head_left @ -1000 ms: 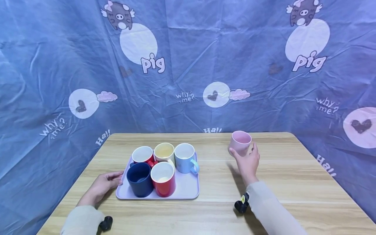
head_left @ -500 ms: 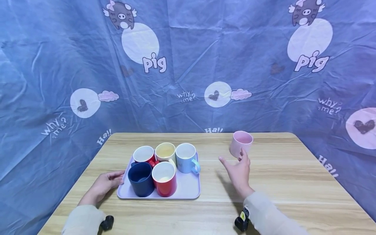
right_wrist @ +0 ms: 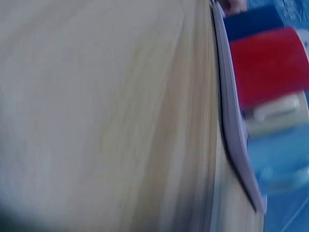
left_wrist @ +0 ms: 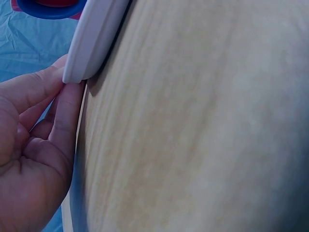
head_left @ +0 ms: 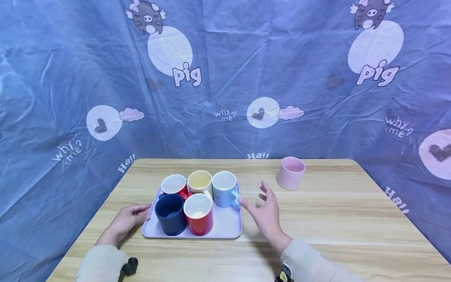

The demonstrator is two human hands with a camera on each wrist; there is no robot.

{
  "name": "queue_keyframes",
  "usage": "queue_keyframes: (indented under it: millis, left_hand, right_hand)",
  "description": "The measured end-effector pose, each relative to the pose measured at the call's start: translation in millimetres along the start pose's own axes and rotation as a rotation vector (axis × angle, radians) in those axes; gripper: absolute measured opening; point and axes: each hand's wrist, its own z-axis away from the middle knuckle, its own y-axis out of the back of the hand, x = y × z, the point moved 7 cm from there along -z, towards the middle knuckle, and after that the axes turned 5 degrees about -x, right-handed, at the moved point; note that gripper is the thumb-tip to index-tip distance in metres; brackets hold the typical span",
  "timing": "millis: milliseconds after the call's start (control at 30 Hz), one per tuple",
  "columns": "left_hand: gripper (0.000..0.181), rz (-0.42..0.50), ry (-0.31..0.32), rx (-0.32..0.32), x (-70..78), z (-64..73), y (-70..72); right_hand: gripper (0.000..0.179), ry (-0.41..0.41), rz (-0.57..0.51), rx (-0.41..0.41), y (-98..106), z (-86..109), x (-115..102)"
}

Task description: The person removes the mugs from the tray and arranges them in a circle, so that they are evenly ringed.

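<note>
Left hand pinches the tray by its edge; right hand, loosely spread, holds nothing, just beside the pale-blue mug.

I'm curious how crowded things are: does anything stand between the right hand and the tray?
Only the light-blue mug's handle, next to the right thumb; whether they touch is unclear. Nothing visible stands between the right hand and the near right corner of the tray.
</note>
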Motion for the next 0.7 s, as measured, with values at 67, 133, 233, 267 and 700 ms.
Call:
queue_keyframes:
  millis: [67, 133, 233, 267, 700]
  left_hand:
    - [0.049, 0.002, 0.001, -0.001, -0.3, -0.1, 0.1]
    - [0.049, 0.004, 0.002, -0.003, -0.2, 0.0, 0.0]
    - [0.049, 0.008, 0.004, -0.004, 0.1, 0.5, -0.4]
    - [0.049, 0.008, 0.004, -0.004, 0.4, 0.7, -0.6]
    - [0.048, 0.000, 0.004, 0.002, 1.4, 2.0, -0.9]
  right_hand:
    - [0.095, 0.012, -0.015, -0.022, -7, 4.7, -6]
    - [0.093, 0.024, -0.019, -0.041, -14, 9.1, -11]
    - [0.091, 0.041, -0.020, -0.075, -23, 16.1, -19]
    - [0.090, 0.049, -0.026, -0.085, -26, 18.5, -21]
    - [0.088, 0.112, -0.007, -0.234, -68, 41.9, -33]
